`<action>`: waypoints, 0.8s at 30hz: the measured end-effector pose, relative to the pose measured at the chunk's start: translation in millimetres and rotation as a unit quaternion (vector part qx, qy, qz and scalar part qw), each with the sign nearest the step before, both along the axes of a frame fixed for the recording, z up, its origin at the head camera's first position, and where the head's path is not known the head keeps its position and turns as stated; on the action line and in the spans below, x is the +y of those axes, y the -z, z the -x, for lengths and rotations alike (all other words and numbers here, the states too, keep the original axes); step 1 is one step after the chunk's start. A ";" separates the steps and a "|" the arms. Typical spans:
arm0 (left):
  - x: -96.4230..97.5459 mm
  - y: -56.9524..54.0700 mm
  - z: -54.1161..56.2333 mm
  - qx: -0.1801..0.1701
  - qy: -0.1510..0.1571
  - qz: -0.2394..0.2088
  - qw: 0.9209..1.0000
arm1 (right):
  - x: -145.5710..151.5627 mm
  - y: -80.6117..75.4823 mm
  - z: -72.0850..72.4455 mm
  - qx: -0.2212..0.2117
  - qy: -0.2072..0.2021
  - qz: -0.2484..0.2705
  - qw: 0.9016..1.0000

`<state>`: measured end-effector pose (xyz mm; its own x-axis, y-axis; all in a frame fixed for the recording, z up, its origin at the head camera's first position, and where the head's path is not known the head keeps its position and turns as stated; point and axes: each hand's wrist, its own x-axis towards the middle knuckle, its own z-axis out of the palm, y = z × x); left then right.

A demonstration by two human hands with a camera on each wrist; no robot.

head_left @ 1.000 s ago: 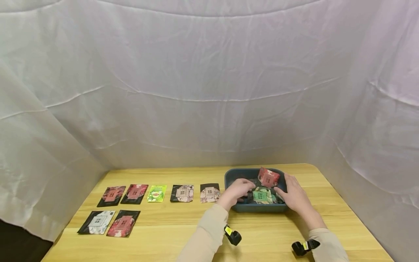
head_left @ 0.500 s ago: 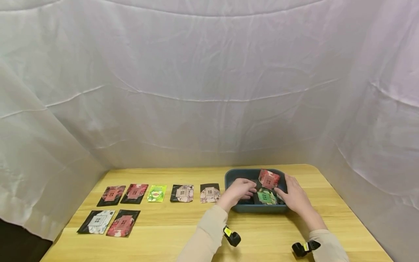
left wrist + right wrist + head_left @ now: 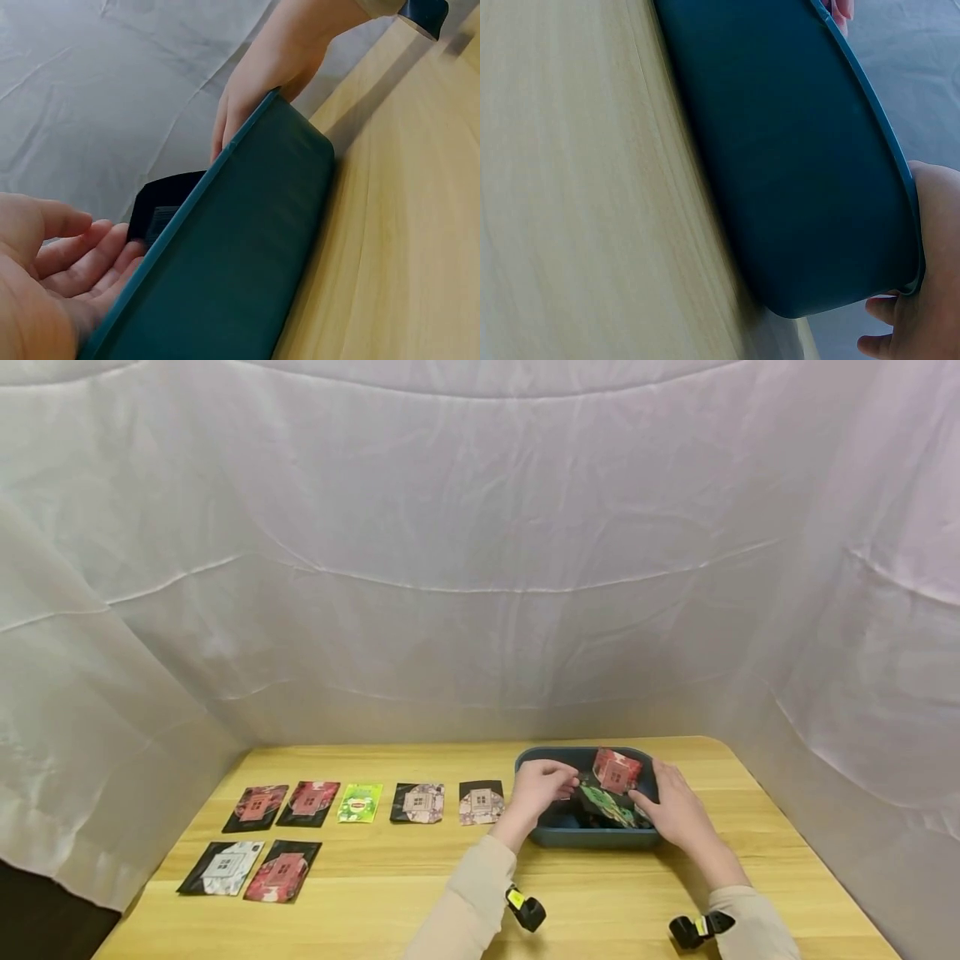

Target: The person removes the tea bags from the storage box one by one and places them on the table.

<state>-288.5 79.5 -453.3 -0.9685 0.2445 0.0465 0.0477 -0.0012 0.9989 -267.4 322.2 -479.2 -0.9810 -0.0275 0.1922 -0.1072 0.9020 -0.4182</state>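
Observation:
In the head view, my right hand [image 3: 678, 806] grips the right end of a dark blue-green plastic bin [image 3: 592, 837], thumb over the rim and fingers along the outside. Inside the bin lie several tea sachets. My left hand [image 3: 542, 787] reaches over the left part of it, fingertips at the raised edge of a green and black tea sachet [image 3: 609, 804], which stands tilted. The left wrist view shows the sachet's dark back [image 3: 161, 214] by the fingertips, thumb apart from it. Behind, a red sachet [image 3: 617, 771] leans against the far wall of the bin.
Left of the bin, a row of sachets lies on the wooden table [image 3: 390, 893], among them a yellow-green one [image 3: 360, 802] and a pink-and-black one [image 3: 481, 802]. Nearer are a white-and-black sachet [image 3: 221, 868] and a red one [image 3: 282, 871]. Pale cloth [image 3: 480, 610] hangs behind.
The green sachet has shifted right, then tipped up so its face slants away. My left hand has moved slightly left and up. My right hand stays on the bin.

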 end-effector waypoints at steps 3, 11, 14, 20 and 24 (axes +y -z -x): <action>-6.1 -0.6 0.0 0.019 -0.015 0.005 1.000 | 0.0 0.6 0.2 0.000 0.001 -0.002 1.000; -29.5 -3.0 -1.7 0.037 -0.053 0.001 0.998 | -0.1 1.0 1.0 0.005 0.000 -0.002 1.000; -41.3 -3.9 -2.8 0.037 -0.067 -0.010 0.997 | 0.2 1.3 1.1 0.006 0.001 -0.003 1.000; -67.9 -6.5 -4.2 0.029 -0.091 -0.020 0.995 | -0.1 1.4 0.8 0.009 0.002 -0.007 1.000; -87.9 -9.5 -7.4 0.028 -0.109 -0.025 0.993 | -0.6 1.3 0.9 0.011 0.002 -0.005 1.000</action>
